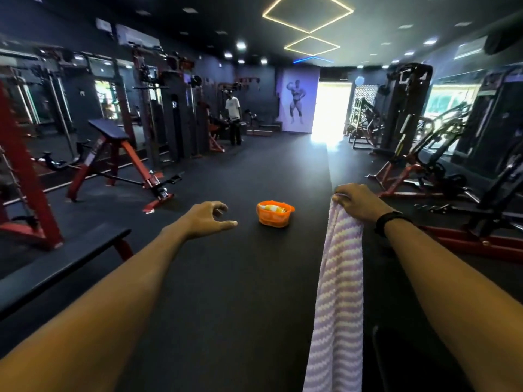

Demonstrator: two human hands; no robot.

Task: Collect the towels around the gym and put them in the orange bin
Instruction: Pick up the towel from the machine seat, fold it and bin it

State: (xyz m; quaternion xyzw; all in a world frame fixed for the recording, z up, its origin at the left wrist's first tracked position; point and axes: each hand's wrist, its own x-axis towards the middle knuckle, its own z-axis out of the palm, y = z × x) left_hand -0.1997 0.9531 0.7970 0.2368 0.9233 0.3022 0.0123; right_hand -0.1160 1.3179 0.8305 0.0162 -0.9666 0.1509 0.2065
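Scanning left to right: left hand [208, 217] free, fingers loosely curled, holding nothing. Orange bin [274, 214] on floor ahead, between both hands. Right hand [358, 203] grips striped towel [338, 292] by its top; towel hangs vertically, right of bin.

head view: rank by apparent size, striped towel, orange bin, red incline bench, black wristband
1. Red incline bench
2. Striped towel, close to the bench in frame area; it hangs near the camera, so this order is unsure
3. Orange bin
4. Black wristband
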